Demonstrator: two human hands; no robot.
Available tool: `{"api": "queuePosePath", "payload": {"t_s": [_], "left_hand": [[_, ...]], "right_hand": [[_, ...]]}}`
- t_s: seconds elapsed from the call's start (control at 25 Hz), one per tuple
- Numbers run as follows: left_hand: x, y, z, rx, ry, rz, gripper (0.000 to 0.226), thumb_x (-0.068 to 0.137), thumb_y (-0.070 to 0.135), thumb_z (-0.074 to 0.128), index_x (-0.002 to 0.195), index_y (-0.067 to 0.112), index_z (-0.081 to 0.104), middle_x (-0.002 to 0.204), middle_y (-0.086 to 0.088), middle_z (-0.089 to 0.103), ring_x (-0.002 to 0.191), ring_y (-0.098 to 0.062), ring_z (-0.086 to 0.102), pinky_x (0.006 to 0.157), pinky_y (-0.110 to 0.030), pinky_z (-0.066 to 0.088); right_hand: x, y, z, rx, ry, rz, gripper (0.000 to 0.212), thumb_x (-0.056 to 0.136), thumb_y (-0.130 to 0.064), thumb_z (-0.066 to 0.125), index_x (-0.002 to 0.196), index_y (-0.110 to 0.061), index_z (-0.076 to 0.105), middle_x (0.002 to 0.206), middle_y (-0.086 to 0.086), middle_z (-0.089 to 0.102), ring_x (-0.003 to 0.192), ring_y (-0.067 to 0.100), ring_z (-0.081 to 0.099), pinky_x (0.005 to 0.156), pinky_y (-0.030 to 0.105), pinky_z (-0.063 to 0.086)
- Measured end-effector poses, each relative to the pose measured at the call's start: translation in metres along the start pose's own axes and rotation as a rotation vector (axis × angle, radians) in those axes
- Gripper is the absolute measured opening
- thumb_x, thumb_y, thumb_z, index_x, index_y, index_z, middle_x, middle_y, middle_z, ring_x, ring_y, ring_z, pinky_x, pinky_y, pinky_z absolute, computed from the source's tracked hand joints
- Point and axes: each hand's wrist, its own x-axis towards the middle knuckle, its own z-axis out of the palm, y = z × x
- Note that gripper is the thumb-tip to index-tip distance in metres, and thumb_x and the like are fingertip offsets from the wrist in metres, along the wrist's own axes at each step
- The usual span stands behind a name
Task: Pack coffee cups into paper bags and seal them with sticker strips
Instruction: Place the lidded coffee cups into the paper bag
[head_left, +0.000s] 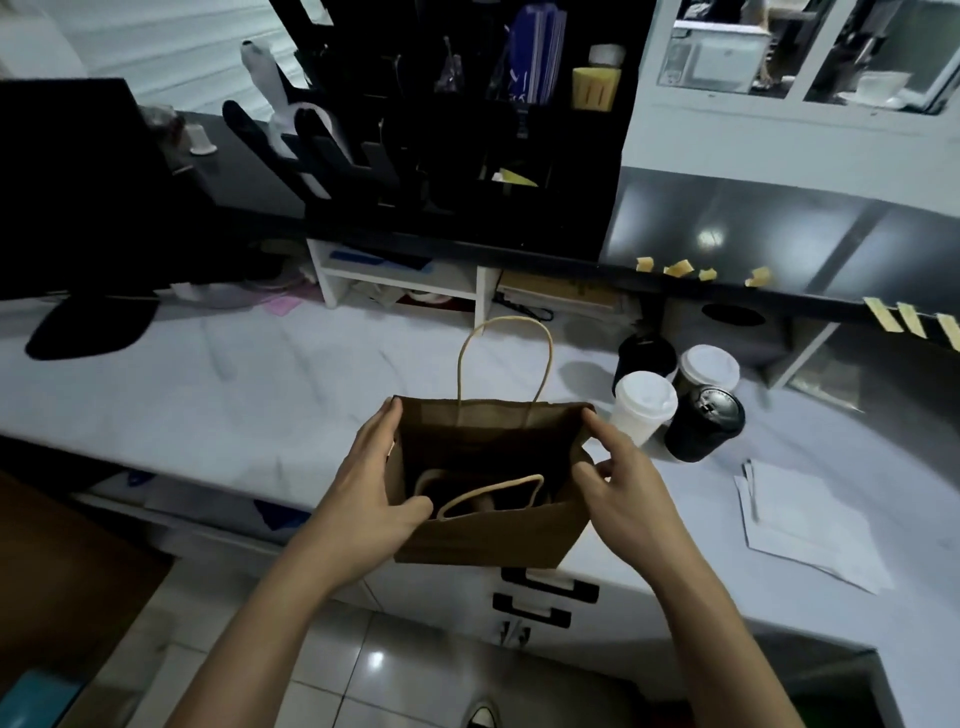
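Both hands spread a brown paper bag (488, 467) open at the counter's near edge

The left hand (371, 488) and right hand (621, 480) pinch its side rims, likely widening the mouth for loading; one handle has flopped inside, partly blocking it. Four lidded cups (675, 400) wait just right, sticker strips (904, 319) on the ledge beyond

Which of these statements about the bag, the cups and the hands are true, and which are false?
1. Both hands hold the paper bag open, the left hand and the right hand at opposite sides. True.
2. Four cups stand on the counter, right of the bag. True.
3. All cups have white lids. False: two lids are white, two black.
4. Yellow sticker strips hang from the dark ledge at the right. True.
5. The bag lies flat and folded. False: it stands open.
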Motion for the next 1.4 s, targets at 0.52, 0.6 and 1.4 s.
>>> {"api": "queuePosePath", "payload": {"t_s": [0.52, 0.6, 1.4], "left_hand": [[0.093, -0.002, -0.002, 0.01, 0.011, -0.044, 0.098, 0.09, 0.015, 0.067, 0.157, 0.049, 0.003, 0.162, 0.032, 0.001, 0.149, 0.003, 0.01, 0.123, -0.037, 0.022], [0.106, -0.002, -0.004, 0.005, 0.001, -0.034, 0.098, 0.09, 0.014, 0.066, 0.157, 0.048, 0.003, 0.161, 0.033, 0.001, 0.148, 0.004, 0.01, 0.123, -0.036, 0.022], [0.253, -0.028, -0.062, 0.062, -0.188, 0.156, 0.1, 0.09, 0.023, 0.07, 0.158, 0.048, 0.001, 0.163, 0.029, 0.001, 0.15, -0.003, 0.012, 0.117, -0.032, 0.025]], "right_hand": [[0.1, -0.001, 0.004, 0.007, -0.065, 0.004, 0.065, 0.098, -0.013, 0.052, 0.158, -0.031, 0.033, 0.118, 0.001, 0.059, 0.059, -0.004, 0.054, 0.053, 0.01, 0.039], [0.109, -0.003, 0.005, 0.001, -0.049, 0.012, 0.065, 0.099, -0.013, 0.053, 0.158, -0.032, 0.033, 0.123, 0.002, 0.06, 0.063, -0.006, 0.055, 0.055, 0.011, 0.04], [0.191, -0.044, 0.05, -0.016, 0.195, 0.162, 0.065, 0.1, -0.016, 0.05, 0.157, -0.038, 0.031, 0.103, -0.006, 0.049, 0.067, 0.0, 0.054, 0.064, 0.016, 0.039]]}}
